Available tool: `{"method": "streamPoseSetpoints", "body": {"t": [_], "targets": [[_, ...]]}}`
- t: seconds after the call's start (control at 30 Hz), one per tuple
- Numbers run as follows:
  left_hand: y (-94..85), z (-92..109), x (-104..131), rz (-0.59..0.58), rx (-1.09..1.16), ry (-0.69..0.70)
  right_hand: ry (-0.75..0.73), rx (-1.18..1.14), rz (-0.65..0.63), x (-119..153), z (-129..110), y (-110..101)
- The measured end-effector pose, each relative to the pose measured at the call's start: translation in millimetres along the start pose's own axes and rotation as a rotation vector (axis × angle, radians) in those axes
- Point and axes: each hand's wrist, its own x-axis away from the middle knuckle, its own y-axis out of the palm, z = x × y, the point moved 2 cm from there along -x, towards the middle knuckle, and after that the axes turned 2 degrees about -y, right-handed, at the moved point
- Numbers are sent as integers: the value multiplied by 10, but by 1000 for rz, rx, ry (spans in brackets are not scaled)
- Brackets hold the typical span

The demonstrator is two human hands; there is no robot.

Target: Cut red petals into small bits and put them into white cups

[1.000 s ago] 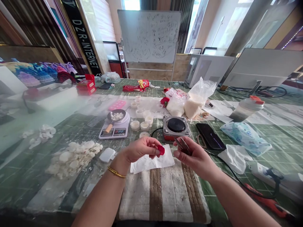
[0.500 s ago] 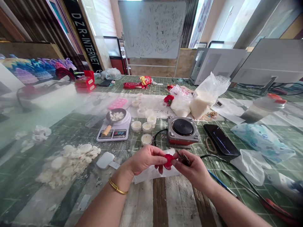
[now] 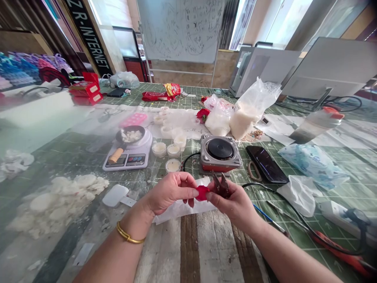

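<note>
Between my two hands, over the near middle of the table, is a small red petal-like piece (image 3: 202,193). My left hand (image 3: 173,192), with a gold bangle at the wrist, pinches its left edge between thumb and fingers. The thumb of my right hand (image 3: 232,202) presses on its right edge. Tucked in that same hand is a pair of small dark scissors (image 3: 221,185), their two pointed blades apart and tilted up; their handles are hidden by my fingers. A white paper sheet (image 3: 181,210) lies under my hands.
Beyond my hands stand a small hot plate (image 3: 220,151), several cups of pale wax (image 3: 173,166) and a scale (image 3: 138,157) carrying a small pan (image 3: 130,135). White flakes (image 3: 64,196) are heaped at left. A phone (image 3: 266,165) and a cable (image 3: 282,198) lie at right.
The view has shifted, so the table's things appear further left and higher. The scissors' blades have swung upward and now show apart. Both hands still hold the red piece, which is turned flatter.
</note>
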Motion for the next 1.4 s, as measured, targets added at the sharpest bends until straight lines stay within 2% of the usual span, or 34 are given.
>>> {"method": "streamPoseSetpoints", "body": {"t": [0.07,0.17,0.27,0.33,0.43,0.6,0.73,0.9,1.0,1.13,1.4], "targets": [[17,12,9,-35,17,3,-83,82,43,9,26,-22],[38,28,21,-91,49,16,-299,288,84,44,23,-54],[51,12,17,-135,63,1,-492,462,56,84,-15,-58],[53,-13,4,-130,40,-12,-539,514,24,98,-39,-50],[56,-38,-17,-71,-11,-4,-510,525,21,99,-61,-38],[88,-18,-21,14,-60,47,-200,344,57,68,-9,-31],[107,-19,-20,19,-122,91,-120,315,51,51,38,-21],[100,-57,-39,34,-267,141,-259,492,129,50,14,-38],[112,-60,-48,92,-329,192,-355,569,173,59,2,-50],[157,-30,-44,170,-190,274,-467,603,173,71,-13,-54],[184,-23,-41,88,31,317,-636,575,83,70,-53,-78]]}}
